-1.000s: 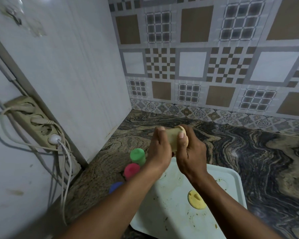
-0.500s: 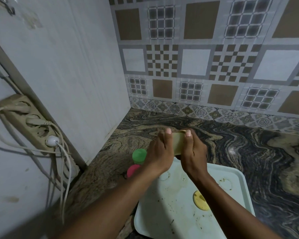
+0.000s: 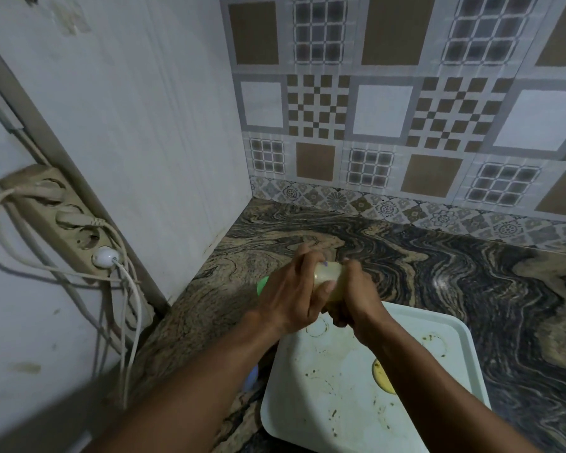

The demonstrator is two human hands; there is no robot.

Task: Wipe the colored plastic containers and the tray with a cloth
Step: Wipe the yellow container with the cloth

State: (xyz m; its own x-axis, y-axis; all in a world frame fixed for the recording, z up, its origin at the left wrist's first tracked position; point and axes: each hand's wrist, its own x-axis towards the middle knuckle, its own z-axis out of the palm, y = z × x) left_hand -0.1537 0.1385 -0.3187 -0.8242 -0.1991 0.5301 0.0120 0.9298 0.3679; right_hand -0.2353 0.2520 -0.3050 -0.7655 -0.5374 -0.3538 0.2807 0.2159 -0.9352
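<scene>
Both hands hold a pale yellow container [image 3: 330,278] above the far left corner of the pale tray [image 3: 324,403]. My left hand [image 3: 291,289] grips its left end and my right hand [image 3: 356,295] wraps its right side from below. I cannot make out a cloth. The tray is stained with dark specks and ring marks. A yellow lid [image 3: 381,376] lies on the tray, partly behind my right forearm. A green container [image 3: 261,285] peeks out left of my left hand. A blue container [image 3: 251,377] shows beside my left forearm.
The marbled counter [image 3: 471,282] runs to a patterned tile wall [image 3: 389,119] at the back and a white panel [image 3: 128,125] on the left. A power strip [image 3: 62,220] with hanging white cables is fixed at the left.
The view has shifted, so the tray sits lower right. My hands have turned the yellow container; the pink container is now hidden behind my left arm.
</scene>
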